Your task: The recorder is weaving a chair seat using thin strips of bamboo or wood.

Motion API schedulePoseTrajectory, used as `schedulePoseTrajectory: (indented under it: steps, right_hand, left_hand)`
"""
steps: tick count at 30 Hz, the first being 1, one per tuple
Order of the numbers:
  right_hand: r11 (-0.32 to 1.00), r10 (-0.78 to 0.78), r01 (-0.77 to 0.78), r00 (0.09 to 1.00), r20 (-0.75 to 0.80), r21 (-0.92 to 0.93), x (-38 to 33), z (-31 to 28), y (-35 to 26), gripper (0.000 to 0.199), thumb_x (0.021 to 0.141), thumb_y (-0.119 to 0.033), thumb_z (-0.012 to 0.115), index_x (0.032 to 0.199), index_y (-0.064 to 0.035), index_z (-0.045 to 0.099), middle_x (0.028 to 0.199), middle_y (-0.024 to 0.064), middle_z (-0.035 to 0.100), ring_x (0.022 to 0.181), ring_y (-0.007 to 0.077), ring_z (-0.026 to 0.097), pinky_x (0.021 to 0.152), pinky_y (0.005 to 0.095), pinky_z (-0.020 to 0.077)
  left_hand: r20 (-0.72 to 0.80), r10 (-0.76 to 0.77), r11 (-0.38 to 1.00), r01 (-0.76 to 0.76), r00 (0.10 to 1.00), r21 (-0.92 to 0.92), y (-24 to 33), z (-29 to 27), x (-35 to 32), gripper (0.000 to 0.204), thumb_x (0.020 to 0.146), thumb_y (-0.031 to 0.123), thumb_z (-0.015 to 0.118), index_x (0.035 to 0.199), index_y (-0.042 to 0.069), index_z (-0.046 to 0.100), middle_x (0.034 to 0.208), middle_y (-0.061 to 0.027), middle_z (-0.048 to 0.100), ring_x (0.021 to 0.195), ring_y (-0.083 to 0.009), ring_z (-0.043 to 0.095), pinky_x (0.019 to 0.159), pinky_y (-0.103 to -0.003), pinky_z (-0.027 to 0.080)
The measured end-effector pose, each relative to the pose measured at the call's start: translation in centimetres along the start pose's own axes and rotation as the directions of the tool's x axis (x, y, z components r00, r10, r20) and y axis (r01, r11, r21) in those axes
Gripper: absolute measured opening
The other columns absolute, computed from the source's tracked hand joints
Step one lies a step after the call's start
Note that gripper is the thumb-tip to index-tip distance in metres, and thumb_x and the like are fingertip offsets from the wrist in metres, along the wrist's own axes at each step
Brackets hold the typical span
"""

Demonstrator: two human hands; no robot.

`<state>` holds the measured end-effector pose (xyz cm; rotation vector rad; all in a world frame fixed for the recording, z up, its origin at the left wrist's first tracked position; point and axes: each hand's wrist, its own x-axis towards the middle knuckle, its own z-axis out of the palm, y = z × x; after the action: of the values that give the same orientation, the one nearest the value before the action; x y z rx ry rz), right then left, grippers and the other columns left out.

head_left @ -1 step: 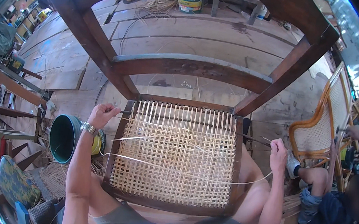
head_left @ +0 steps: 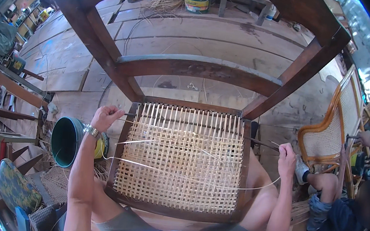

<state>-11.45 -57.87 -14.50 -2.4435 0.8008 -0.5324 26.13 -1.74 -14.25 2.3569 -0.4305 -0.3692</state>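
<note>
In the head view, a dark wooden chair stands on the floor with its woven seat between the person's thighs. The left hand is just outside the left edge of the seat, thumb and finger pinching the end of a thin dark rod. This rod passes across the seat, near its back edge, among the pale lengthwise strips. The right hand, outside the right edge, has its fingers closed around the other end; which finger presses it, I cannot tell. One loose pale strand lies in a curve over the seat and rises toward the right hand. A metal watch is on the left wrist. Left of the seat lies a green bucket, and to the right a co-worker sits beside a cane-backed chair.
</note>
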Motion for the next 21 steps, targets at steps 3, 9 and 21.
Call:
schedulePoseTrajectory:
  steps: [3, 9, 21]
  right_hand:
    - [0.999, -0.039, 0.039, 0.999, 0.004, -0.010, 0.1, 0.1, -0.2, 0.012, 0.097, -0.013, 0.056, 0.094, -0.0022, 0.059, 0.082, 0.0176, 0.063, 0.079, 0.0371, 0.063, 0.072, 0.0415, 0.0495]
    - [0.998, -0.035, 0.034, 0.999, 0.031, 0.055, 0.3, 0.7, 0.2, 0.011, 0.097, -0.013, 0.056, 0.094, -0.0020, 0.058, 0.082, 0.0178, 0.063, 0.078, 0.0369, 0.064, 0.072, 0.0408, 0.0499]
    - [0.999, 0.019, -0.020, 0.999, 0.036, 0.030, 0.0, 0.0, -0.1, 0.012, 0.097, -0.014, 0.057, 0.094, -0.0030, 0.059, 0.078, 0.0157, 0.062, 0.073, 0.0318, 0.062, 0.069, 0.0397, 0.0489]
  left_hand:
    - [0.007, -0.013, 1.000, 0.013, 1.000, -0.028, 0.2, -0.3, 0.0, 0.036, 0.089, 0.037, 0.074, 0.085, 0.002, 0.073, 0.063, -0.0008, 0.059, 0.060, -0.0100, 0.048, 0.058, -0.031, 0.041]
    - [0.017, -0.023, 0.999, 0.024, 1.000, -0.043, -0.7, -0.6, -0.4, 0.037, 0.090, 0.039, 0.073, 0.084, 0.002, 0.072, 0.063, 0.0008, 0.058, 0.060, -0.0092, 0.047, 0.057, -0.030, 0.040]
    - [0.039, 0.042, 0.998, -0.040, 0.998, -0.042, -0.8, -0.4, -0.4, 0.035, 0.091, 0.035, 0.072, 0.086, 0.001, 0.072, 0.064, -0.0005, 0.058, 0.061, -0.0097, 0.047, 0.058, -0.030, 0.041]
